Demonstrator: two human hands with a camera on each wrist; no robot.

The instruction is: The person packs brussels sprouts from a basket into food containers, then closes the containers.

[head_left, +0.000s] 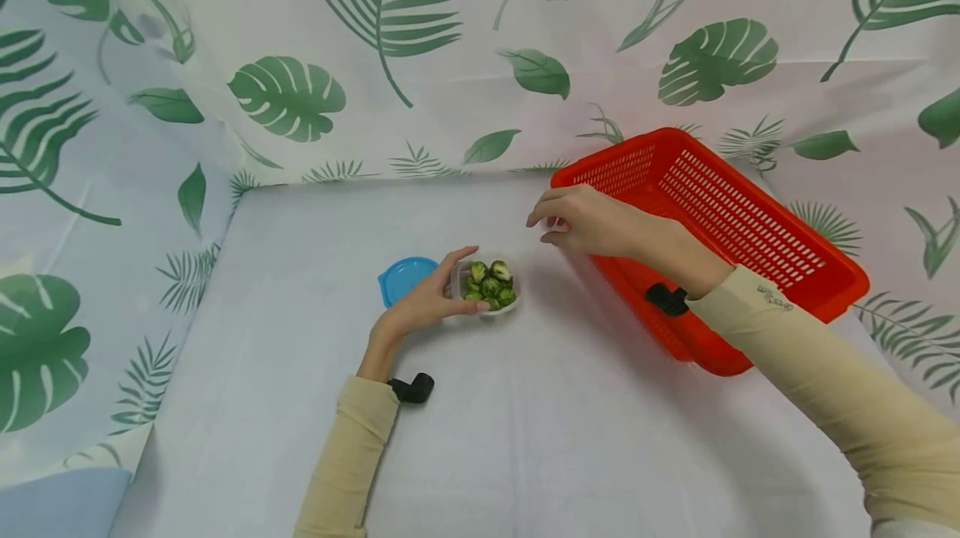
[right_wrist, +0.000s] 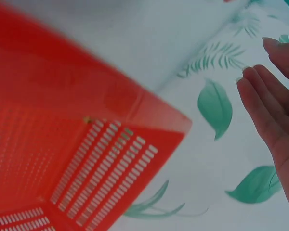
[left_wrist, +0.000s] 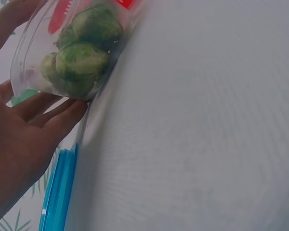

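Note:
A small clear plastic tub (left_wrist: 31,48) stands on the white-covered table, filled with several Brussels sprouts (head_left: 491,284). My left hand (head_left: 422,302) grips the tub from its left side, thumb at the near side and fingers round the far side. Just left of the tub lies a blue lid (head_left: 407,278), partly behind the left hand. My right hand (head_left: 588,220) hovers by the left rim of the red basket (head_left: 727,361), its fingers loosely bent. In the right wrist view, nothing shows between those fingers (right_wrist: 260,103).
The red basket, with slotted walls, takes up the right side of the table, set at an angle. Leaf-print sheeting (head_left: 450,122) hangs behind and along both sides. A blue surface (head_left: 63,505) shows at the bottom left corner.

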